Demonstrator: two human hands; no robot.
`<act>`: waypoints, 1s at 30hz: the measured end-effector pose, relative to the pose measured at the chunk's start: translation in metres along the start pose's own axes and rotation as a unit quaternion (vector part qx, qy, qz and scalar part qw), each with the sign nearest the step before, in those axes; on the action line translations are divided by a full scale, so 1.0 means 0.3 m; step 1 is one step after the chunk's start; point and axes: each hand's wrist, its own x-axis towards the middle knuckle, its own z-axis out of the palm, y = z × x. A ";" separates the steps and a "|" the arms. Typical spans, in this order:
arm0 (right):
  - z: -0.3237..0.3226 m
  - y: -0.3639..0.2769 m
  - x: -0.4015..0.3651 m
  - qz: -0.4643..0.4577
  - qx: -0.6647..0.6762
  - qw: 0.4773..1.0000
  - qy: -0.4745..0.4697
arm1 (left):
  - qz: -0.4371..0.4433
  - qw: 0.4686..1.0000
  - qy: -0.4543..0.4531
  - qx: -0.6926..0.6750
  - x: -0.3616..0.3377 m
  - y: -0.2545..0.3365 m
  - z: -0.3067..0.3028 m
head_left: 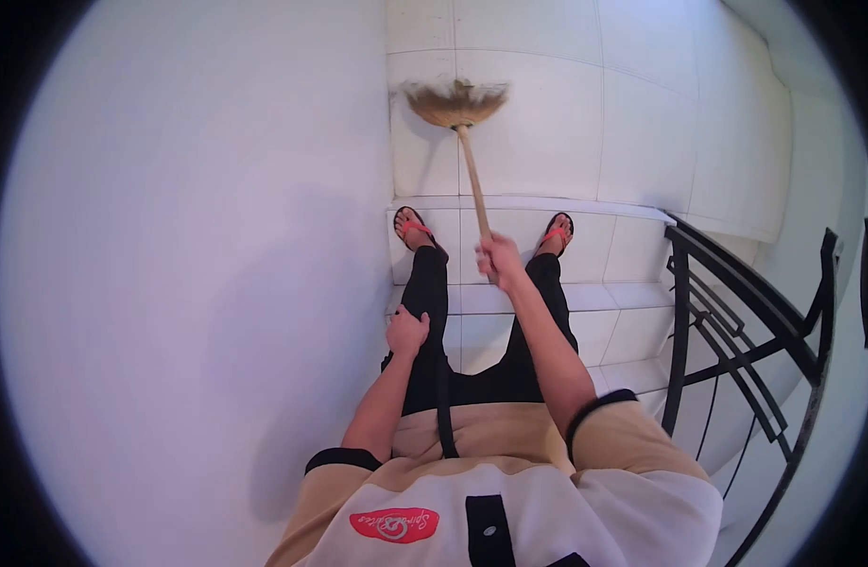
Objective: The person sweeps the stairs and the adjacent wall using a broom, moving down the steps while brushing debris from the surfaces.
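1. Gripping one broom (pixel 473 170), head view: the right hand (pixel 499 261) has its fingers closed round the handle, near the lower end in view. Handle slants forward; the one fan-shaped broom head (pixel 455 111) lies ahead of the feet, over the upper tiles, its bristle tips blurred.
2. Left hand (pixel 407 331), one: fingers part-open, laid on the left trouser leg (pixel 428 283), no tool in it.
3. Counts: two feet, two sandals (pixel 413 226) with red straps, toes pointing forward, set well apart; one black railing (pixel 679 321); one light shirt (pixel 632 501) with dark cuffs and a red patch.
4. Surface: pale square tiles (pixel 547 123) with thin joints. Stairwell with a white wall (pixel 169 283) at left, railing at right, more pale wall beyond.
5. Edges: upper step edge (pixel 566 204) runs across just ahead of the toes; further step edges behind the feet, towards the body.
6. Room: broom head near the left wall; the wider stretch of tile runs to its right. Railing stands to the right of the right foot, apart from it.
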 end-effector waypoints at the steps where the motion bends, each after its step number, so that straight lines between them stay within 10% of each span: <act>1: 0.032 -0.010 -0.128 0.017 0.000 1.000 0.024 | 0.000 1.000 -0.004 -0.003 0.002 0.003 -0.022; 7: 0.039 0.093 -0.082 0.250 0.192 0.949 0.002 | 0.001 1.000 -0.008 -0.027 0.012 -0.027 -0.040; 10: 0.085 0.074 0.268 0.130 0.325 0.935 -0.049 | -0.005 0.999 -0.001 -0.043 0.018 -0.032 -0.010; 12: 0.087 -0.019 0.364 0.248 0.392 0.883 -0.068 | -0.011 0.999 -0.003 -0.047 0.022 -0.039 -0.001; 16: 0.032 0.015 0.078 0.050 0.052 0.997 0.000 | -0.008 0.999 -0.006 -0.041 0.005 -0.034 -0.014; 18: 0.021 0.016 -0.123 0.103 0.061 0.992 0.028 | -0.012 0.999 -0.005 -0.041 0.002 -0.028 -0.003; 24: -0.147 0.042 0.136 0.303 0.339 0.890 -0.041 | -0.022 0.999 0.006 -0.036 0.005 -0.005 0.019; 28: -0.164 -0.140 0.452 0.064 0.348 0.927 -0.124 | -0.020 0.999 0.013 -0.027 0.005 0.004 0.040; 30: -0.175 -0.295 0.404 0.114 0.408 0.899 -0.114 | -0.015 1.000 0.015 -0.019 -0.005 0.015 0.051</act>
